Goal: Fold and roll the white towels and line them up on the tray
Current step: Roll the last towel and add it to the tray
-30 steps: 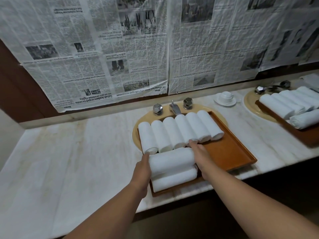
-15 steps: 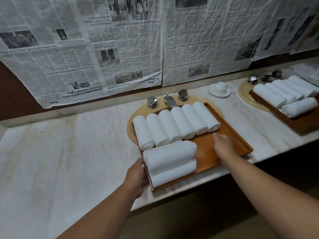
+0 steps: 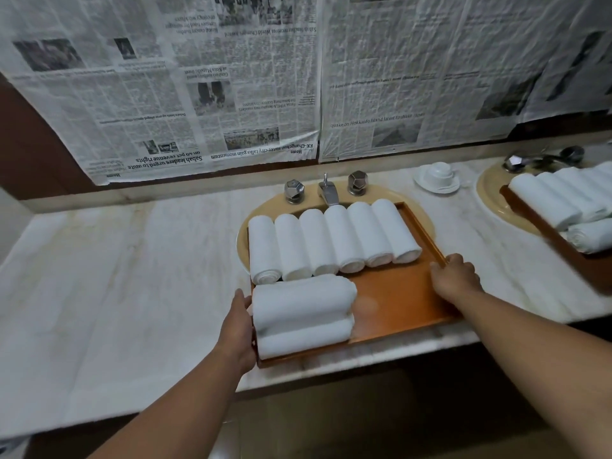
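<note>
A brown wooden tray (image 3: 394, 303) lies over a yellow sink on the marble counter. Several rolled white towels (image 3: 334, 241) stand side by side in a row along its far half. Two more rolled towels (image 3: 303, 314) lie crosswise at the near left corner, one on top of the other's far side. My left hand (image 3: 240, 326) grips the tray's left edge beside those two rolls. My right hand (image 3: 455, 278) holds the tray's right rim, fingers curled over it.
A chrome tap (image 3: 328, 192) with two knobs sits behind the tray. A white cup on a saucer (image 3: 437, 177) stands to the right. A second tray with rolled towels (image 3: 563, 207) lies over another sink at far right. Newspaper covers the wall.
Both hands left the crosswise towels. My left hand dropped to the tray's left edge and my right hand moved right across the bare tray floor to its right rim.
</note>
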